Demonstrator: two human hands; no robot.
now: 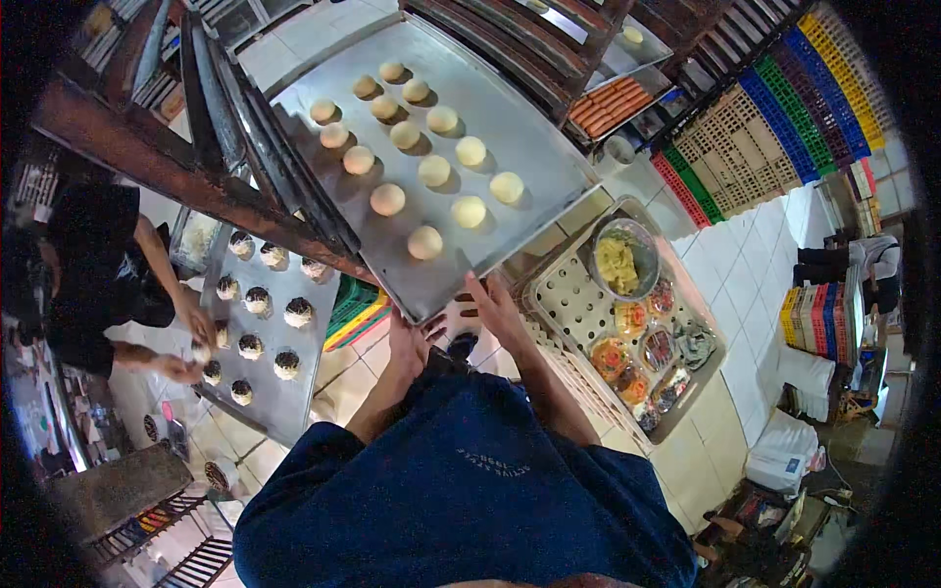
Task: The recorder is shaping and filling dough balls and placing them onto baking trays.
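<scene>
A large metal baking tray (510, 108) carries several pale round dough balls (434, 171) in rows. It sits partly inside a dark rack (294, 186). My left hand (410, 341) grips the tray's near edge from below at its left corner. My right hand (495, 304) holds the same near edge further right, fingers under the rim. Both forearms reach up from my dark blue shirt.
Left, another person in black handles a tray of dark-topped buns (257, 333). Right, a perforated cream crate (578, 309) holds a metal bowl of yellow filling (619, 260) and small topping dishes. Stacked coloured crates (774, 108) stand at the upper right. A tray of sausages (610, 106) lies beyond.
</scene>
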